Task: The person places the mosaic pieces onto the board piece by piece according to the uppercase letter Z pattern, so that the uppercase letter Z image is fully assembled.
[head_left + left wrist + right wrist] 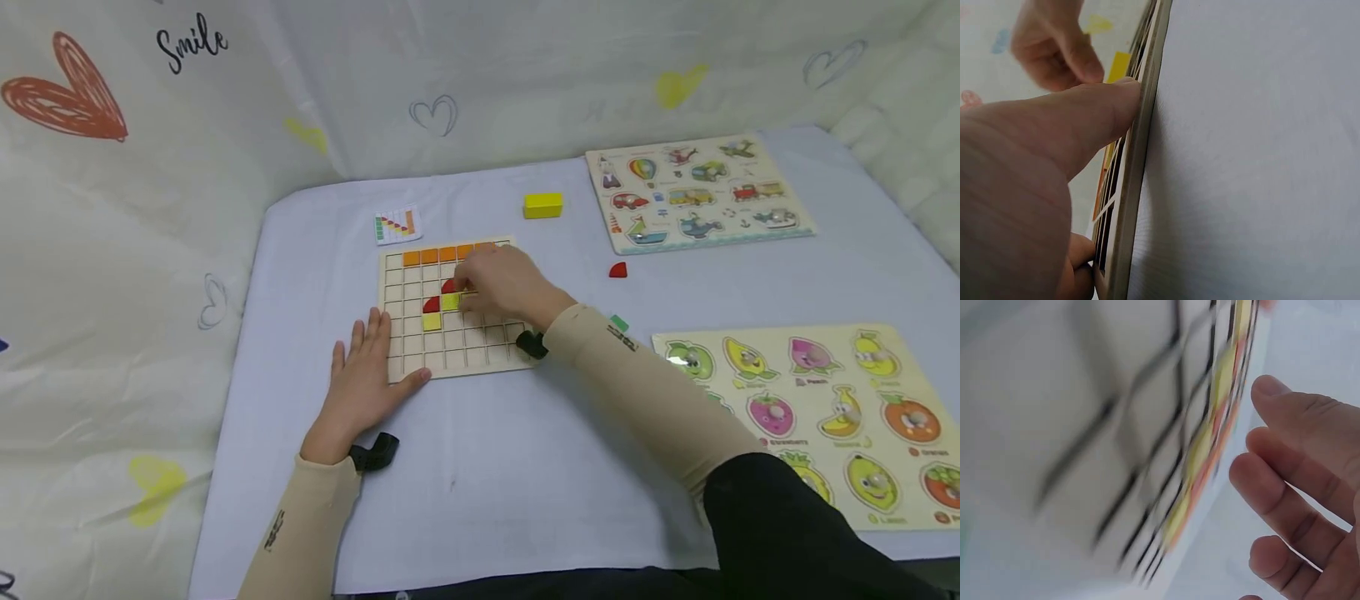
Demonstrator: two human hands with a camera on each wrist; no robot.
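Black sleeve (787, 517) nearest us, our right hand (510, 285) hovers over the board (453, 342) on the desk (525, 475), its grip loose and empty. Our left hand (363, 385) lies spread at the board's left edge. Beyond, we see a card (397, 226) and a yellow block (543, 206).

The vehicle puzzle (723, 198) lay at upper right, the fruit puzzle (806, 421) at lower right; a red heart (90, 107) marked the backdrop (487, 50) at upper left.
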